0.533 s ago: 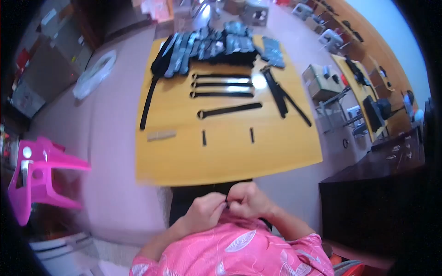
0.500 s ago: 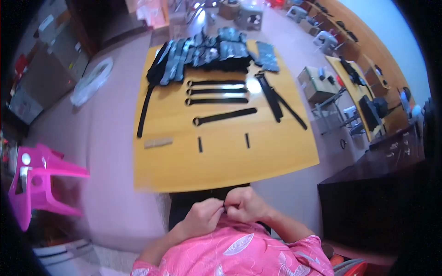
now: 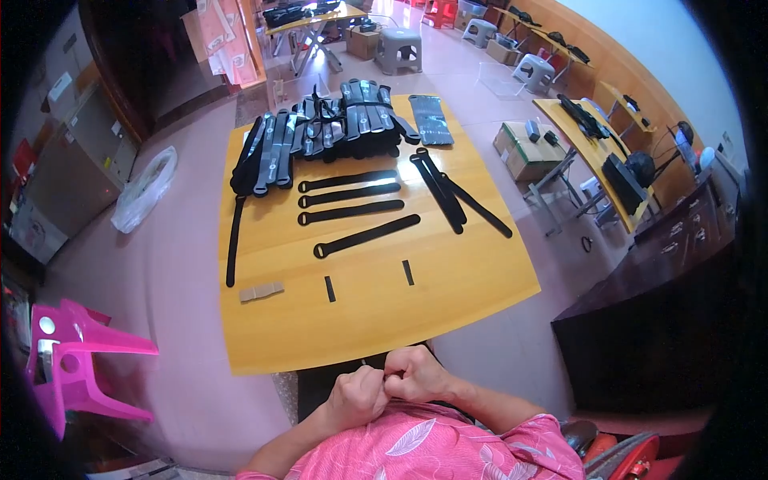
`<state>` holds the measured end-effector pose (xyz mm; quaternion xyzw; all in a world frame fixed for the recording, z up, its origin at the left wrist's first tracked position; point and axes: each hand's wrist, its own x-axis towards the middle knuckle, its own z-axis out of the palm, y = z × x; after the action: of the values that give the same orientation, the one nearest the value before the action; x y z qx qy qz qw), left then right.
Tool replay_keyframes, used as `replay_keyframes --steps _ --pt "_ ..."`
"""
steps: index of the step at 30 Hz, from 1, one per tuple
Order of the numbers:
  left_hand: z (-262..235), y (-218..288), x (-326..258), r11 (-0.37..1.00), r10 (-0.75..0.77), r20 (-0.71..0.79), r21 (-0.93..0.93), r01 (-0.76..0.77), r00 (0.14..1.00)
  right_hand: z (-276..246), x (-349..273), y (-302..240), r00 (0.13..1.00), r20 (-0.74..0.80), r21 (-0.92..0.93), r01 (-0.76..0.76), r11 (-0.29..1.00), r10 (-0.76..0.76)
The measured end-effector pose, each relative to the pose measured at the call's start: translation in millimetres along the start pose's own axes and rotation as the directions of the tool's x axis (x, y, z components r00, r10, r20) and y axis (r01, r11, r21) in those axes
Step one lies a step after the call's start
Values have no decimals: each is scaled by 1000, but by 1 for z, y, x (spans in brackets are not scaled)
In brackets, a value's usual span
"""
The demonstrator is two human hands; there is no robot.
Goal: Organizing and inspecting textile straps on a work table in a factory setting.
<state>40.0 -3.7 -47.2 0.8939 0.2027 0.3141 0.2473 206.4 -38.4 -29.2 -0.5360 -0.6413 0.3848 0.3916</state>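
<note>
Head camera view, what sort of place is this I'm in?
Probably a small workshop or packing room, though I can't be certain. Dark straps lie heaped on the yellow table, another table at the right holds more black items, and a box sits near it.

On my feed I see a glossy yellow table (image 3: 364, 328) bearing piled black loop-ended flat straps (image 3: 332, 136) at its twelve o'clock, a flat brown strip (image 3: 262, 292) at eight, and narrow black strips (image 3: 330, 289) around five and seven.

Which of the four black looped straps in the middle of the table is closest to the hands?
The lowest strap: it lies apart from the other three straps, nearer the table's front edge, and slants more steeply.
</note>
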Motion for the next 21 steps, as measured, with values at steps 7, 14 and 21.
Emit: replay_keyframes --steps 7,14,21 --pt "11 4 -4 968 -195 -153 -192 165 969 -12 3 -8 898 128 -27 -421 907 421" --pt "14 4 -5 996 -68 -181 -66 57 981 -7 0 -3 904 205 -72 -367 927 374" --pt "-9 7 -14 891 -284 -5 -372 261 959 -15 -4 -15 913 281 3 -310 951 297"
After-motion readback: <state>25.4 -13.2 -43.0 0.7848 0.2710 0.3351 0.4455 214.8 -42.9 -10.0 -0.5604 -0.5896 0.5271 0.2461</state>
